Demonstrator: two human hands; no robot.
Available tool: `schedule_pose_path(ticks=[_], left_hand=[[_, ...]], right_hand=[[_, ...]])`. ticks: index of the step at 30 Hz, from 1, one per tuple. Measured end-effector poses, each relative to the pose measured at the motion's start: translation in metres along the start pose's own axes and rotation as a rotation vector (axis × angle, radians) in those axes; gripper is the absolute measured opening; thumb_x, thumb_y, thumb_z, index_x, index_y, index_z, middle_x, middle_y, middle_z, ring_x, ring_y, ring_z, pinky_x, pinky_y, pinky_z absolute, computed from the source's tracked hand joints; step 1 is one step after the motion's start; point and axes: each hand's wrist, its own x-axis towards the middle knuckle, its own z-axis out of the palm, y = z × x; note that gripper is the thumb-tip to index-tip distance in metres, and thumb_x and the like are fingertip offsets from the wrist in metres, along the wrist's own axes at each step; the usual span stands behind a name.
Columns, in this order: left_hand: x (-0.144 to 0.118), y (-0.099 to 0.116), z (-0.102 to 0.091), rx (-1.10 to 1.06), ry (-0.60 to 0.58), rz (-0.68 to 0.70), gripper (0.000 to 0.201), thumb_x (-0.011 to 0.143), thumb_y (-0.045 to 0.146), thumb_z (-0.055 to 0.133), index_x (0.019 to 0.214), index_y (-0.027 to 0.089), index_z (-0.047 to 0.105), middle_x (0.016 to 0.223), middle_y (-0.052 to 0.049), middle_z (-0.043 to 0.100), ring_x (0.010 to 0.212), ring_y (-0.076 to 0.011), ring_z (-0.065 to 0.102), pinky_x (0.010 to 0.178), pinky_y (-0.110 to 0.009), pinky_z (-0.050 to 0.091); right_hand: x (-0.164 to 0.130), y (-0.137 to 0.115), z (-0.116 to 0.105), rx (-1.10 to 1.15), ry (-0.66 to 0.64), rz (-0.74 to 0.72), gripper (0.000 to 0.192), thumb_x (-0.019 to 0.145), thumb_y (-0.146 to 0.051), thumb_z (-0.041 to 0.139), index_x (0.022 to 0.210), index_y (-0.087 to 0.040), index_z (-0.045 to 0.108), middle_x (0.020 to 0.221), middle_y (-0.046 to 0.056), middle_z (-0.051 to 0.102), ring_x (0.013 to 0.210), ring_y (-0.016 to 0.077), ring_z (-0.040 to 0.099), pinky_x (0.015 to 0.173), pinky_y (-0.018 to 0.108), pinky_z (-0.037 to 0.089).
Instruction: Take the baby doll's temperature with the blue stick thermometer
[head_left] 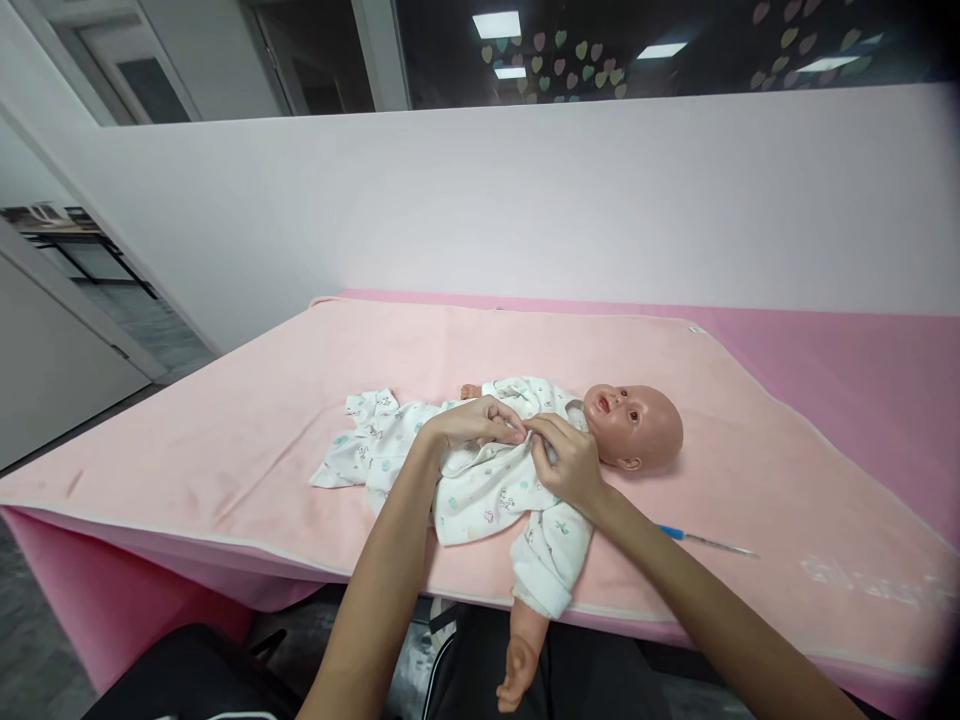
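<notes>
Head view, the only one supplied. We observe one baby doll (pixel 634 428) lying on its back across a pink-covered bench (pixel 225 420), head toward the right, one bare arm hanging over the near edge. It wears one white printed garment (pixel 487 490), which spreads loose toward the left.

Our left hand (pixel 472 422) and right hand (pixel 574 462) meet at the doll's chest, just below the chin. Each hand is closed in a pinch on the garment's front edge, fingertips of the two hands nearly touching one another. We cannot tell whether a snap or tie sits between them; the fingers hide it.

One thin blue-handled tool (pixel 705 541) lies on the bench to the right, close to our right forearm and apart from the doll.

Risks, in our judgement: the doll rests near the bench edge with a limb already overhanging, so a firm tug on the cloth could drag it off. The right forearm could sweep the tool off the bench. The fabric may slip from so fine a pinch.

Count: one doll, one garment, one tool, two hands, one bench. No other person's hands are in view.
</notes>
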Motion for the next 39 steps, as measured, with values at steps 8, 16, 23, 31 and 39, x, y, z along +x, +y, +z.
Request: schedule_pose_path(ticks=[8, 16, 23, 31, 39], left_hand=[[0.002, 0.005, 0.006, 0.14, -0.02, -0.027, 0.038, 0.057, 0.037, 0.078, 0.084, 0.015, 0.061, 0.044, 0.01, 0.031, 0.04, -0.0042, 0.024, 0.038, -0.02, 0.014], [0.004, 0.002, 0.012, 0.199, 0.073, 0.039, 0.026, 0.064, 0.029, 0.069, 0.085, 0.015, 0.061, 0.047, 0.01, 0.025, 0.043, -0.0048, 0.024, 0.041, -0.019, 0.017], [0.003, 0.005, 0.015, 0.164, 0.102, 0.046, 0.034, 0.065, 0.025, 0.066, 0.097, 0.014, 0.062, 0.048, 0.01, 0.024, 0.043, -0.0044, 0.02, 0.042, -0.019, 0.017], [0.004, 0.002, 0.013, 0.209, 0.11, 0.056, 0.027, 0.064, 0.026, 0.066, 0.087, 0.013, 0.065, 0.048, 0.01, 0.024, 0.043, -0.0038, 0.02, 0.042, -0.019, 0.016], [0.005, 0.0, 0.016, 0.193, 0.195, 0.117, 0.024, 0.061, 0.025, 0.068, 0.081, 0.014, 0.062, 0.047, 0.009, 0.034, 0.043, -0.0039, 0.03, 0.043, -0.017, 0.021]], right_hand=[[-0.004, 0.005, 0.001, 0.083, 0.052, 0.068, 0.01, 0.078, -0.015, 0.053, 0.083, -0.019, 0.06, 0.086, 0.004, 0.063, 0.076, 0.0135, 0.061, 0.067, 0.024, 0.048], [-0.006, 0.007, 0.002, 0.042, 0.064, 0.059, 0.013, 0.081, -0.015, 0.05, 0.086, -0.019, 0.061, 0.087, 0.004, 0.063, 0.074, 0.013, 0.061, 0.067, 0.023, 0.047], [-0.005, 0.006, 0.001, 0.054, 0.087, 0.07, 0.008, 0.078, -0.016, 0.052, 0.079, -0.019, 0.058, 0.083, 0.004, 0.061, 0.07, 0.0123, 0.058, 0.062, 0.022, 0.045], [-0.004, 0.006, -0.001, 0.061, 0.068, 0.103, 0.006, 0.075, -0.015, 0.05, 0.071, -0.019, 0.052, 0.072, 0.0, 0.056, 0.057, 0.0093, 0.049, 0.051, 0.022, 0.036], [-0.003, 0.006, -0.001, 0.093, 0.059, 0.136, 0.007, 0.077, -0.015, 0.051, 0.071, -0.019, 0.053, 0.073, 0.001, 0.058, 0.061, 0.0106, 0.052, 0.056, 0.022, 0.04]])
